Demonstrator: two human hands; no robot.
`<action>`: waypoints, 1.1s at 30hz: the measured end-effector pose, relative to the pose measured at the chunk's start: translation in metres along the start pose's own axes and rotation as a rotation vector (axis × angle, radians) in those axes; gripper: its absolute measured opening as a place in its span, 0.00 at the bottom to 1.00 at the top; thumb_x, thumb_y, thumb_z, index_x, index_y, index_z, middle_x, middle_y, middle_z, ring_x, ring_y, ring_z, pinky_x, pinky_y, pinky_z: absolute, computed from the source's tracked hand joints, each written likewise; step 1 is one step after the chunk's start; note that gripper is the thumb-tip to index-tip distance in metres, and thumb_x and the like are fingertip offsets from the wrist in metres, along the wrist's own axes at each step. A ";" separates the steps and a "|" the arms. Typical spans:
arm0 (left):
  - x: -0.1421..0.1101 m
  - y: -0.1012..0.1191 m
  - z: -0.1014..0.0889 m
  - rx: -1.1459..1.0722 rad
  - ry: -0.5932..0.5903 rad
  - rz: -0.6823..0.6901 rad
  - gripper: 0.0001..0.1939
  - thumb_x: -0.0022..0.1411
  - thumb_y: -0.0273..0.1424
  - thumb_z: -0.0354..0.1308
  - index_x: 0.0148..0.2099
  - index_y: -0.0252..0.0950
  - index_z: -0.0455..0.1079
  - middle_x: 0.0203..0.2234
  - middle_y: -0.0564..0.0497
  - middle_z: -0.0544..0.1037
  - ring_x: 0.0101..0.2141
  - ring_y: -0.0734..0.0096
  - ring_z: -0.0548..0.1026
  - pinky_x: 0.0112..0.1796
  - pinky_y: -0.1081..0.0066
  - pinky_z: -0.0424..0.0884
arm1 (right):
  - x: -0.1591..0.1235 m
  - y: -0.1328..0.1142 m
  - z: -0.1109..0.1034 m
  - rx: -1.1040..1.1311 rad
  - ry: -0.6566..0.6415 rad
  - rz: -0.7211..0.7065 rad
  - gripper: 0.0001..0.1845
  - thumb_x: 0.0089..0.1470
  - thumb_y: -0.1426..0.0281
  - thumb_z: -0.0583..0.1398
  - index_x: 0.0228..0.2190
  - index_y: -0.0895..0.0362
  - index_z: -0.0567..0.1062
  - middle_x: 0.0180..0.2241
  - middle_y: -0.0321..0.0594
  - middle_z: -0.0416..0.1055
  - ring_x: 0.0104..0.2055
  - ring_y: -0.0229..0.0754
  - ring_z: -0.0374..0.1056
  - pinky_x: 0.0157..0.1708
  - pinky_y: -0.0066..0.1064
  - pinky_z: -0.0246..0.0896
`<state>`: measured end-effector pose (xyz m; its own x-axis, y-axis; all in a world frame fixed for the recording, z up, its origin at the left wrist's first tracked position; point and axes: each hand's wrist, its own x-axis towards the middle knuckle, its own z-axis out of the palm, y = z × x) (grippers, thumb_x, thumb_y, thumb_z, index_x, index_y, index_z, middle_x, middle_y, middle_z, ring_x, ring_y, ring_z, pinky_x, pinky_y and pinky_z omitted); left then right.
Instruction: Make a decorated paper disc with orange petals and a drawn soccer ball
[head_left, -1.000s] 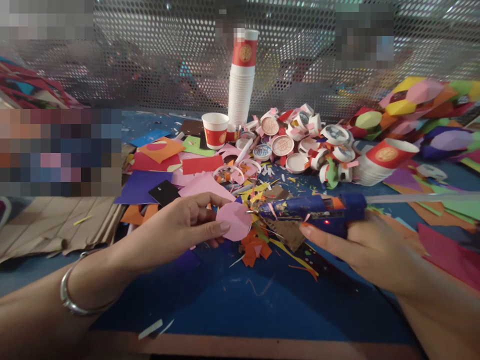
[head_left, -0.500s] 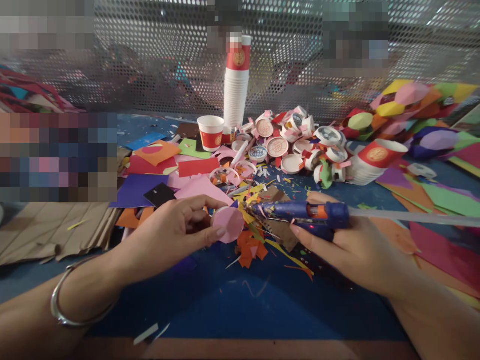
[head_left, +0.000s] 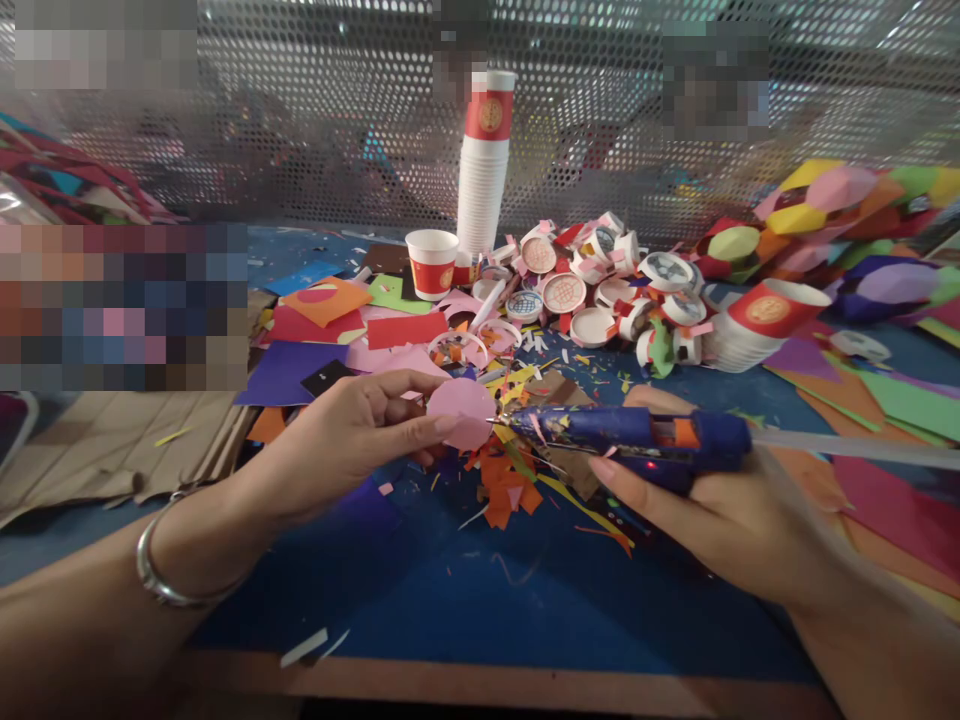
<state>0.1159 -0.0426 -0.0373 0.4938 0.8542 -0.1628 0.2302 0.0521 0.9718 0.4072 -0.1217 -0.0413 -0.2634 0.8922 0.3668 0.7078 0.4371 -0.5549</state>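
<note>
Hand work with a glue gun, viewed across a blue surface (head_left: 570,610). Left hand (head_left: 382,425), with a silver bangle (head_left: 146,568) at the wrist: fingers pinched on a pink disc (head_left: 463,405), held above the surface with its flat face showing. Right hand (head_left: 739,510): fingers wrapped around the blue glue gun (head_left: 592,428), a clear glue stick (head_left: 847,445) projecting from its rear. The nozzle lies at the disc's right edge; I cannot tell whether they touch. Below, orange paper scraps (head_left: 514,490). Behind, a single upright cup (head_left: 433,272) beside a tall stack of cups (head_left: 484,190), then a heap of white rounds (head_left: 564,293) and tilted nested cups (head_left: 772,312). Left, brown cardboard (head_left: 90,440). Background, a perforated screen (head_left: 300,150).
</note>
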 end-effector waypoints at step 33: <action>-0.004 0.003 0.005 0.080 0.010 0.018 0.22 0.64 0.37 0.68 0.59 0.40 0.74 0.28 0.57 0.81 0.29 0.76 0.77 0.31 0.78 0.71 | -0.001 0.005 0.001 -0.063 -0.066 -0.026 0.11 0.65 0.66 0.57 0.29 0.48 0.63 0.29 0.34 0.68 0.26 0.42 0.69 0.24 0.32 0.69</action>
<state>0.1183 -0.0486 -0.0344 0.4899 0.8599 -0.1434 0.2877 -0.0042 0.9577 0.4098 -0.1206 -0.0453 -0.3238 0.8869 0.3294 0.7395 0.4544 -0.4967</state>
